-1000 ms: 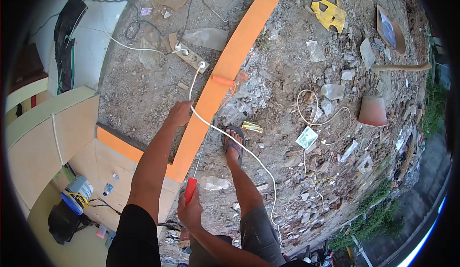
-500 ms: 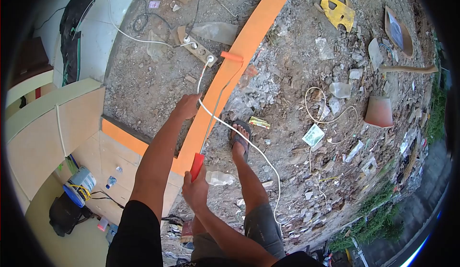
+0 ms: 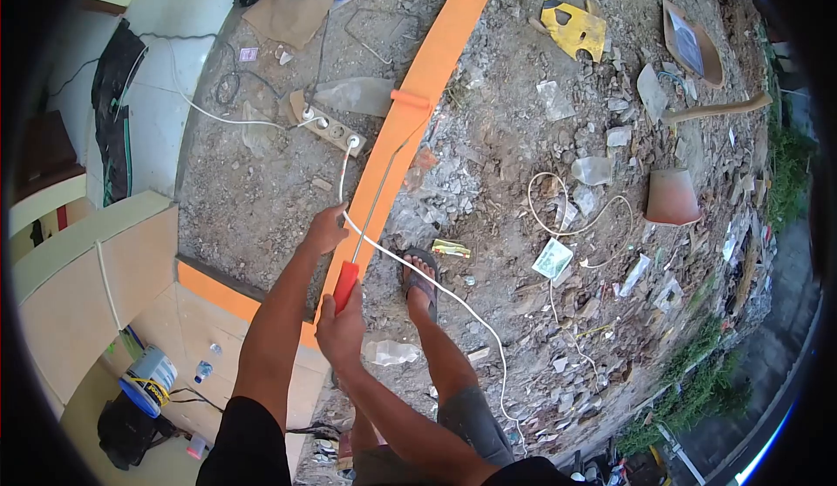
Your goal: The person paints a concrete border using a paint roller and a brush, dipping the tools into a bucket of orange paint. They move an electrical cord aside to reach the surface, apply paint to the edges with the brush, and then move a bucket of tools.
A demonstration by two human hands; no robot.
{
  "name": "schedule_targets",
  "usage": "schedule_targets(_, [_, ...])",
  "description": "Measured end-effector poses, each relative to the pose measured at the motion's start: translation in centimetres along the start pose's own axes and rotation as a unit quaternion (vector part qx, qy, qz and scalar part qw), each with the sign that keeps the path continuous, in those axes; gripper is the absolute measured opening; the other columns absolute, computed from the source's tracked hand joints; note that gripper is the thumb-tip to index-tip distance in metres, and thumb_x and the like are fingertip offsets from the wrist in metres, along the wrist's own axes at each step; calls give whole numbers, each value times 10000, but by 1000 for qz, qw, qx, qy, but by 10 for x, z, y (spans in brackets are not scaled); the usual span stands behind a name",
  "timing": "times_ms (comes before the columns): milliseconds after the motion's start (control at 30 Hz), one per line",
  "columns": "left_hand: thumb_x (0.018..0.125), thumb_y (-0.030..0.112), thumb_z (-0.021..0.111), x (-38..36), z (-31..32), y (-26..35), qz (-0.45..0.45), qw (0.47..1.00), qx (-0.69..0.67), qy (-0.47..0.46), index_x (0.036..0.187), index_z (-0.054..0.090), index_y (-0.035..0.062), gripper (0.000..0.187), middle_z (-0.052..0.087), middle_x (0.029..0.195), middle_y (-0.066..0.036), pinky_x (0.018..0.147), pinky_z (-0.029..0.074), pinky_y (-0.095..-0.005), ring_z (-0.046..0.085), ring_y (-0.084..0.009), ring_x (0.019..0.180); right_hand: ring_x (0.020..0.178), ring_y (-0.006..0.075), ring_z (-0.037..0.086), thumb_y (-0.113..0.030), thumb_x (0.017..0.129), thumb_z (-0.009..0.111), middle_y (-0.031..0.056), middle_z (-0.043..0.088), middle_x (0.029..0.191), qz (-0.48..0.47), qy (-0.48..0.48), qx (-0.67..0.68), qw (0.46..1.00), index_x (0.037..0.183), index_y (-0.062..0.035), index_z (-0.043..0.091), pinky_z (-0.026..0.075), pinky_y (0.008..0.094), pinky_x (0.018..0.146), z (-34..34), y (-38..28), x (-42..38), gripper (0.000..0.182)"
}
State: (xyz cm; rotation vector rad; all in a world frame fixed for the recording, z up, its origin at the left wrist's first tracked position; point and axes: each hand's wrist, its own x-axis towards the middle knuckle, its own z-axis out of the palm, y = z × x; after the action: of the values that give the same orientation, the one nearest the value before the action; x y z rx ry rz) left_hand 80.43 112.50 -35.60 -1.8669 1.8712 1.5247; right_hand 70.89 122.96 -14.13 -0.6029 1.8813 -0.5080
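Observation:
My right hand (image 3: 341, 336) is closed around the red handle (image 3: 346, 285) of a paint roller. The roller's long metal rod runs up to its orange sleeve (image 3: 411, 99), which lies across the top of a narrow orange wall (image 3: 397, 150). Over at the wall's left side, my left hand (image 3: 327, 230) has its fingers closed at a white cable (image 3: 343, 185). This cable comes down from a power strip (image 3: 336, 132) on the dirt, then crosses the wall and the rod.
Rubble and litter cover the ground to the right, with a pot (image 3: 672, 197), a yellow piece (image 3: 574, 29) and a wooden-handled tool (image 3: 719, 110). A sandalled foot (image 3: 420, 278) stands beside the wall. A paint bucket (image 3: 153, 377) is at lower left.
The roller and my right hand have moved farther up along the wall. My left hand stays at the cable. The whole view has shifted slightly.

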Motion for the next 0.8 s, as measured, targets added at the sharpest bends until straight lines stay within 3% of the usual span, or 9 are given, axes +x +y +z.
schedule_targets(200, [803,143,761,68,21,84,-5,965,-261,-38,1420,475,17,692,642,1268,-218,922,521,-361,651,-261,1114,705,377,679,-188,911,582,235,651,828,-144,129,33,981,1034,39,533,525,479,672,-47,-130,229,263])
schedule_targets(267, [803,164,786,79,24,132,56,893,-441,-67,1451,433,14,753,605,1332,-215,905,530,-358,630,-258,1170,775,430,702,-181,921,543,304,665,930,-69,23,100,992,1144,63,494,554,489,695,-74,-168,297,334])
schedule_targets(333, [784,190,804,107,55,141,90,865,-488,-79,1478,406,36,815,567,1377,-234,937,523,-360,606,-294,1216,659,338,708,-172,928,541,271,667,884,-59,-9,149,987,1100,70,506,561,425,531,-104,-205,333,299])
schedule_targets(433, [812,207,780,115,79,152,61,914,-391,-87,1487,394,80,787,583,1353,-246,937,532,-373,619,-318,1194,495,211,570,-115,937,544,113,536,698,-51,-18,181,982,937,22,462,460,360,391,-123,-213,334,160])
schedule_targets(467, [829,209,761,62,8,233,-14,967,-242,-77,1439,431,56,710,608,1327,-225,911,539,-385,626,-306,1186,480,208,561,-128,941,539,113,538,698,-18,-19,179,983,991,27,456,462,363,393,-123,-207,317,184])
schedule_targets(567, [871,230,713,42,53,189,110,994,27,11,1393,455,31,616,657,1237,-196,925,518,-398,645,-283,1138,514,266,647,-174,950,537,201,625,770,-57,11,41,997,1163,56,438,529,403,436,-96,-131,255,328])
schedule_targets(633, [865,233,720,-2,32,184,33,999,-12,-10,1375,477,29,601,659,1224,-195,921,519,-400,646,-286,1129,537,298,663,-257,946,538,210,647,821,-4,6,17,1000,1288,72,413,542,403,472,-80,-99,177,491])
schedule_targets(700, [858,237,727,-49,13,175,-56,997,-55,-24,1357,499,28,587,661,1211,-194,916,519,-402,647,-289,1119,547,316,670,-283,948,536,214,648,828,-154,157,-188,957,1288,67,407,536,422,487,-48,-62,121,504])
schedule_targets(800, [849,241,737,-118,-13,160,-178,977,-113,-17,1330,532,26,566,665,1191,-193,910,519,-405,648,-294,1105,529,310,664,-266,953,534,209,638,791,-74,109,-68,989,1225,71,420,528,423,476,-40,-84,98,448])
